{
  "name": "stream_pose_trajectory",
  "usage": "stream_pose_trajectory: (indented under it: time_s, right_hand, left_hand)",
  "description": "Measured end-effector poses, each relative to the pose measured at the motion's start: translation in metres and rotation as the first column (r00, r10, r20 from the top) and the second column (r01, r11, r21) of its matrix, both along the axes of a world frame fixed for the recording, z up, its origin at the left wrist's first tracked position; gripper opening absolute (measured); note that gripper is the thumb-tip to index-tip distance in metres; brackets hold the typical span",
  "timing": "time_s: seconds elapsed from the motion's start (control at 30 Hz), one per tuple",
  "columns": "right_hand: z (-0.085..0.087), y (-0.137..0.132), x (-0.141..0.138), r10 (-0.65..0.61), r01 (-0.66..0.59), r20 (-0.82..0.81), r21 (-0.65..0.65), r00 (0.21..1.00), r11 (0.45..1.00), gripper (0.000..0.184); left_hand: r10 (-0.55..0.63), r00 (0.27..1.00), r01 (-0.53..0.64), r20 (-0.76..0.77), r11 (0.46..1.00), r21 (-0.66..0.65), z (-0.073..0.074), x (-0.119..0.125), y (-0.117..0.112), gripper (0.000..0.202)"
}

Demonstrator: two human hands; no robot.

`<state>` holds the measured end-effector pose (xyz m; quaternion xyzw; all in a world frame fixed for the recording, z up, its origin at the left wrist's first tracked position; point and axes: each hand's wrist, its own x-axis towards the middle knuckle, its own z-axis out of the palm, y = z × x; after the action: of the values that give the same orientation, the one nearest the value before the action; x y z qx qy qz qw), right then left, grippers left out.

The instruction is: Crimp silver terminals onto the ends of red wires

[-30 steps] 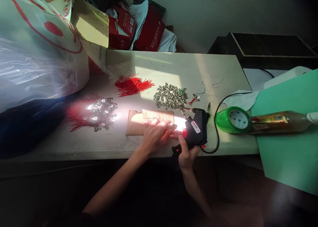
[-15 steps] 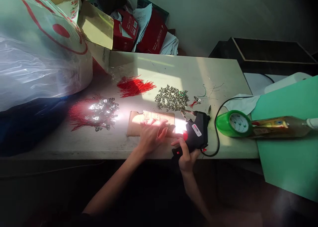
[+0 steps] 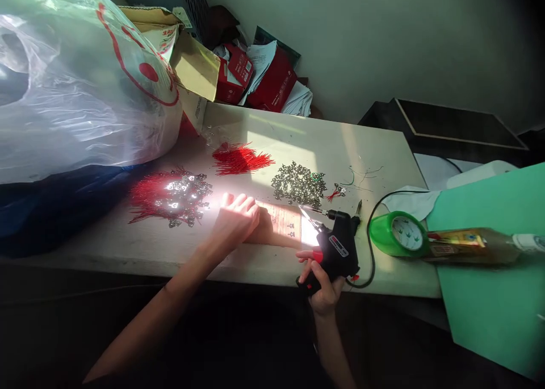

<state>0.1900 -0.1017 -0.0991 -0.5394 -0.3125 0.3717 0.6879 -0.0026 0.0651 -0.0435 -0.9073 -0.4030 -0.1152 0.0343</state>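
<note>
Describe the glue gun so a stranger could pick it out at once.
Start at the pale table and go to its near edge, between the flat cardboard piece and the green tape roll. The glue gun sits there, held at its grip by the right hand. It is the only black tool, with a red trigger and white label.

No lettering comes clear from where I stand; the glue gun (image 3: 338, 248) bears a small white and red label, too small to read; red print on the cardboard box (image 3: 163, 33) and the bottle (image 3: 464, 245) blurs likewise; the plastic bag (image 3: 76, 93) shows a red ring and dot.
</note>
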Motion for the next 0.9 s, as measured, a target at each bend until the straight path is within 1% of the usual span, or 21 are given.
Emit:
stream_pose_trajectory:
  time_s: [0.07, 0.13, 0.27, 0.33, 0.4, 0.43, 0.5, 0.6, 0.7, 0.73, 0.8, 0.9]
  right_hand:
    - [-0.001, 0.000, 0.000, 0.007, -0.007, -0.003, 0.020, 1.000, 1.000, 0.020]
    - [-0.001, -0.001, 0.001, 0.016, -0.016, -0.007, 0.032, 1.000, 0.999, 0.021]
    - [-0.003, -0.002, 0.002, 0.028, -0.027, -0.013, 0.036, 1.000, 0.999, 0.020]
    - [-0.004, -0.002, 0.001, 0.026, -0.025, -0.020, 0.040, 0.999, 0.999, 0.019]
    - [-0.004, -0.002, 0.001, 0.028, -0.027, -0.030, 0.045, 0.999, 0.999, 0.017]
    - [-0.003, -0.002, 0.001, 0.032, -0.030, -0.035, 0.049, 0.999, 0.998, 0.017]
    - [-0.003, -0.002, 0.000, 0.044, -0.042, -0.042, 0.055, 0.998, 0.998, 0.019]
    - [-0.005, -0.003, 0.001, 0.061, -0.059, -0.048, 0.056, 0.997, 0.997, 0.023]
    - [-0.008, -0.005, 0.002, 0.073, -0.071, -0.049, 0.048, 0.996, 0.996, 0.025]
    - [-0.008, -0.006, 0.003, 0.077, -0.075, -0.049, 0.045, 0.996, 0.996, 0.026]
    - [-0.008, -0.006, 0.002, 0.080, -0.078, -0.047, 0.041, 0.996, 0.996, 0.025]
    - [-0.006, -0.005, 0.001, 0.066, -0.065, -0.034, 0.028, 0.997, 0.998, 0.021]
  left_hand:
    - [-0.006, 1.000, 0.006, 0.015, 1.000, -0.013, 0.001, 0.001, 0.001, 0.021]
    - [0.013, 0.999, -0.012, 0.040, 1.000, -0.026, 0.003, -0.001, 0.003, 0.020]
    - [0.105, 0.987, -0.097, 0.120, 0.993, -0.074, 0.007, -0.021, -0.001, 0.017]
    - [0.147, 0.967, -0.122, 0.207, 0.984, -0.129, 0.007, -0.036, -0.009, 0.018]
    - [0.195, 0.918, -0.128, 0.344, 0.970, -0.208, 0.005, -0.049, -0.020, 0.016]
    - [0.224, 0.887, -0.125, 0.405, 0.959, -0.256, 0.004, -0.055, -0.027, 0.013]
    - [0.287, 0.832, -0.115, 0.475, 0.927, -0.357, 0.001, -0.064, -0.040, 0.009]
    - [0.385, 0.784, -0.109, 0.487, 0.858, -0.502, -0.002, -0.072, -0.057, 0.011]
    - [0.446, 0.749, -0.083, 0.490, 0.797, -0.598, -0.004, -0.074, -0.065, 0.020]
    - [0.451, 0.744, -0.071, 0.493, 0.787, -0.613, -0.005, -0.074, -0.066, 0.023]
    - [0.437, 0.747, -0.042, 0.501, 0.784, -0.620, -0.005, -0.074, -0.066, 0.024]
    - [0.375, 0.762, 0.017, 0.528, 0.804, -0.594, -0.006, -0.074, -0.064, 0.024]
